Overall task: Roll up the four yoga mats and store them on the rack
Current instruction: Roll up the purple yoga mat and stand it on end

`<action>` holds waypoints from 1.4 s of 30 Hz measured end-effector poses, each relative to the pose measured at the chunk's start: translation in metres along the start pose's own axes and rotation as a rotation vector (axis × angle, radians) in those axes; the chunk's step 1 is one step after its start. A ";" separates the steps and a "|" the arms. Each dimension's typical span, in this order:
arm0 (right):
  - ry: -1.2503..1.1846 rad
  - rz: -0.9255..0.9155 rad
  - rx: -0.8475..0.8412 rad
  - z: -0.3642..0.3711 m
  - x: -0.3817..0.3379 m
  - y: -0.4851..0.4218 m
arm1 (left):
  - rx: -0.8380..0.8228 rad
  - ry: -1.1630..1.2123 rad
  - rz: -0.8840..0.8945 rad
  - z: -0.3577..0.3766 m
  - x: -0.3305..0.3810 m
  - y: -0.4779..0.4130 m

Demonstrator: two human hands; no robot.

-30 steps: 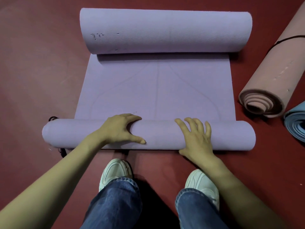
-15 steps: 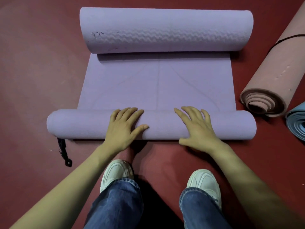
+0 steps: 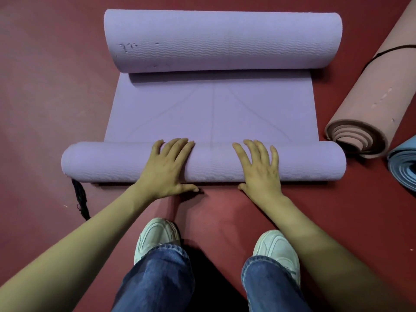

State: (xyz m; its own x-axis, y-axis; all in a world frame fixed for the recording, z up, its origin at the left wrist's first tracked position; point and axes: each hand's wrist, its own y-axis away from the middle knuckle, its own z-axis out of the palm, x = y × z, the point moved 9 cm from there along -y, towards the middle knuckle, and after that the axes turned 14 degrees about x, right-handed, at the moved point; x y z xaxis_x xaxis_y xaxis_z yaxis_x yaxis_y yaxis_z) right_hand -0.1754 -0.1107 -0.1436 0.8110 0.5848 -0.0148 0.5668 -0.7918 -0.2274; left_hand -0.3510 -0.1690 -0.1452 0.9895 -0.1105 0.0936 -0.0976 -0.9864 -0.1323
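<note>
The purple mat (image 3: 258,109) lies on the red floor (image 3: 45,86) at mid-frame. Its near roll (image 3: 310,162) runs left to right, long axis across the frame. Both grips rest flat on top of that roll, fingers straight and spread, clamped on nothing — the left grip (image 3: 166,167) just left of centre, the right grip (image 3: 261,170) just right of it. The unrolled stretch lies straight up-frame of them, toward the far roll (image 3: 225,41) — so the coming push should go square to that axis.
</note>
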 end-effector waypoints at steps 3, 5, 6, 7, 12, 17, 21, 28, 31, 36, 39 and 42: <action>-0.031 0.006 0.002 -0.001 0.002 -0.007 | -0.028 0.001 -0.025 0.002 -0.001 -0.007; -0.044 -0.017 0.007 -0.003 0.002 -0.011 | -0.014 0.041 -0.050 -0.001 -0.003 -0.011; -0.045 -0.025 0.005 -0.004 0.002 -0.012 | -0.001 0.055 -0.055 -0.003 -0.003 -0.011; -0.049 -0.029 0.001 -0.005 0.001 -0.013 | 0.011 0.066 -0.059 -0.006 -0.004 -0.011; -0.075 -0.054 -0.014 -0.008 -0.016 -0.002 | 0.041 0.079 -0.076 -0.016 -0.009 0.010; -0.127 -0.082 -0.050 -0.010 -0.038 0.019 | -0.013 0.090 -0.112 -0.020 -0.013 0.049; -0.162 -0.122 -0.229 -0.010 -0.047 0.018 | -0.153 0.152 -0.174 -0.014 -0.022 0.057; -0.075 -0.008 -0.129 -0.008 -0.031 0.030 | -0.426 0.336 -0.297 -0.001 -0.044 0.029; -0.049 -0.028 -0.045 -0.007 -0.027 0.021 | -0.428 0.350 -0.272 0.000 -0.048 0.025; -0.088 -0.040 -0.313 0.003 -0.024 -0.008 | 0.060 0.305 -0.201 -0.031 -0.052 0.034; -0.116 -0.053 -0.449 0.008 -0.019 -0.032 | 0.341 0.198 -0.167 -0.041 -0.040 0.049; -0.133 -0.074 -0.560 0.016 -0.018 -0.047 | 0.408 0.094 -0.185 -0.030 -0.022 0.060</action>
State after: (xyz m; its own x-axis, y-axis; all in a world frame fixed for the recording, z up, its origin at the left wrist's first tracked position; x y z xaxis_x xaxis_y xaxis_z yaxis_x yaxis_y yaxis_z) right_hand -0.2190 -0.0808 -0.1479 0.7615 0.6307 -0.1494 0.6411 -0.6990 0.3167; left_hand -0.3822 -0.2295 -0.1261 0.9704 0.0337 0.2390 0.1484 -0.8643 -0.4807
